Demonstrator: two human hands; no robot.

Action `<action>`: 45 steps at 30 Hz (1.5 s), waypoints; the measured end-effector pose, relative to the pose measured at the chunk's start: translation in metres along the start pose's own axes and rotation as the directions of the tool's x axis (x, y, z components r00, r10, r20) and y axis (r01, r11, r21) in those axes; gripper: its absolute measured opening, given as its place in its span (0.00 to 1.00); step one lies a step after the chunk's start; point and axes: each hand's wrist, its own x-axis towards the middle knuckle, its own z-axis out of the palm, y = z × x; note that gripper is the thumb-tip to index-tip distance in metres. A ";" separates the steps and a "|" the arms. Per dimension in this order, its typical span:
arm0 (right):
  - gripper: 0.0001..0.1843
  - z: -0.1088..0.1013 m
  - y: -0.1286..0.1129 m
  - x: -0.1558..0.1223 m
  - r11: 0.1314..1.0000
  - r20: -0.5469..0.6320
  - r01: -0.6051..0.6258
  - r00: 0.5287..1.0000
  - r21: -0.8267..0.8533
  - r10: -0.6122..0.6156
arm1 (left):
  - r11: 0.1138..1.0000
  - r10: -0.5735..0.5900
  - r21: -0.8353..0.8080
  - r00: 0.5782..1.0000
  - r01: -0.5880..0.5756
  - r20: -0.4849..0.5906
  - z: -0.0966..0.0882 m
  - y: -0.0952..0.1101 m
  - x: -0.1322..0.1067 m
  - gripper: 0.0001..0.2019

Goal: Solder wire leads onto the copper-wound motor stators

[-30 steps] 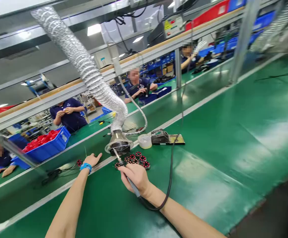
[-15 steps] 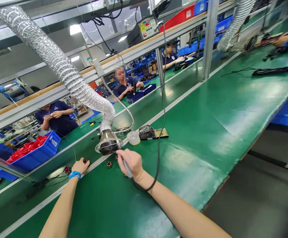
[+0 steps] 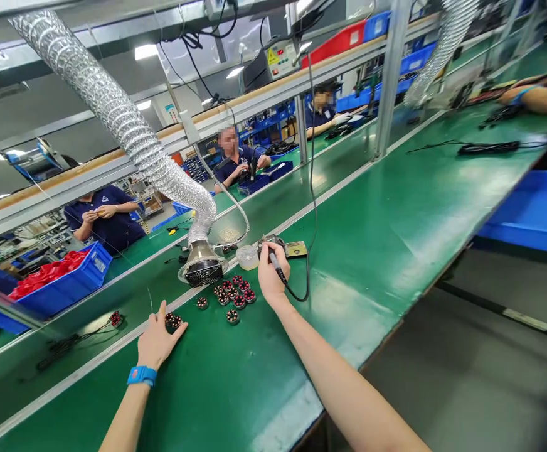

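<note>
My right hand point(image 3: 273, 276) grips a soldering iron point(image 3: 280, 272), its cable looping down and up to the right. The iron's front end is at the black iron stand point(image 3: 270, 240); I cannot tell whether it sits inside. My left hand point(image 3: 155, 339), with a blue wrist strap point(image 3: 142, 375), rests on the green bench with fingers spread. Between its thumb and forefinger lie small round copper-wound motor stators point(image 3: 172, 321). Several more stators point(image 3: 239, 301) cluster between my hands, with single ones point(image 3: 233, 316) slightly apart.
A silver duct point(image 3: 127, 125) ends in a fan hood point(image 3: 202, 269) above the bench. Beside the stand is a clear round tub point(image 3: 248, 257). A blue bin point(image 3: 57, 282) of red parts stands at left. Co-workers sit across the line; another person's arm point(image 3: 544, 97) is at far right.
My right hand has moved the soldering iron from the fan hood to the stand, uncovering the stators. My left hand has opened its fingers and shifted slightly down.
</note>
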 end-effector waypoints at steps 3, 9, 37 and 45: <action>0.25 -0.003 0.010 0.013 0.999 -0.059 -0.012 0.998 -0.046 0.009 | 0.999 -0.041 -0.033 0.987 0.036 -0.158 0.004 0.006 -0.020 0.37; 0.27 -0.024 0.038 0.066 0.982 -0.128 -0.085 0.990 -0.170 0.063 | 0.998 -0.052 0.013 0.951 0.059 -0.304 0.011 -0.003 -0.039 0.34; 0.19 -0.035 0.057 0.015 0.969 0.266 -0.245 0.933 -0.020 0.242 | 0.789 0.179 -0.572 0.975 -0.223 -0.132 0.024 0.150 -0.050 0.09; 0.20 -0.014 0.003 -0.116 0.985 0.935 0.011 0.315 0.170 -0.164 | 0.546 0.087 -0.773 0.940 -0.322 -0.330 0.012 0.070 -0.076 0.19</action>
